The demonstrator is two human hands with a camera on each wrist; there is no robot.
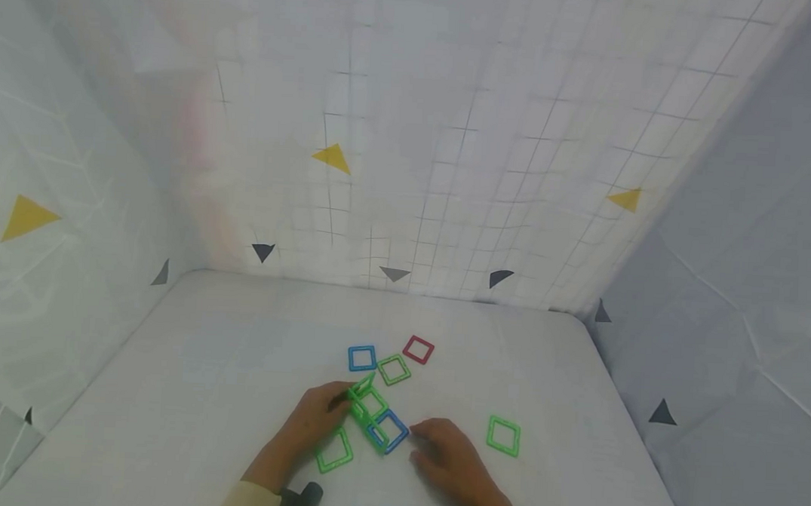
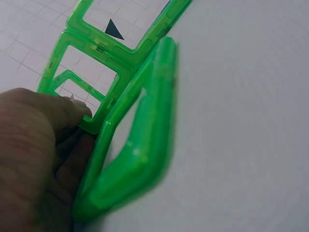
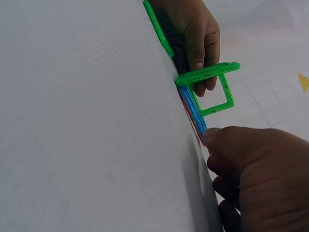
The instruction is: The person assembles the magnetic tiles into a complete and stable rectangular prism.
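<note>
My left hand (image 1: 318, 419) pinches a green square frame tile (image 1: 364, 391) that stands upright, joined to other green tiles (image 1: 371, 414) on the white table. In the left wrist view the left hand (image 2: 41, 154) holds these joined green tiles (image 2: 91, 67), and another green tile (image 2: 137, 145) lies flat beside it. A blue square tile (image 1: 389, 431) lies flat against the green ones. My right hand (image 1: 446, 457) rests on the table with a fingertip touching the blue tile's corner. In the right wrist view the right hand (image 3: 256, 174) meets the blue tile's edge (image 3: 197, 120) below the upright green tile (image 3: 215, 89).
Loose square tiles lie on the table (image 1: 203, 365): a blue one (image 1: 362, 357), a green one (image 1: 394, 369) and a red one (image 1: 418, 349) behind the hands, a green one (image 1: 503, 435) to the right, a green one (image 1: 334, 451) by my left wrist. Patterned walls (image 1: 409, 170) enclose three sides.
</note>
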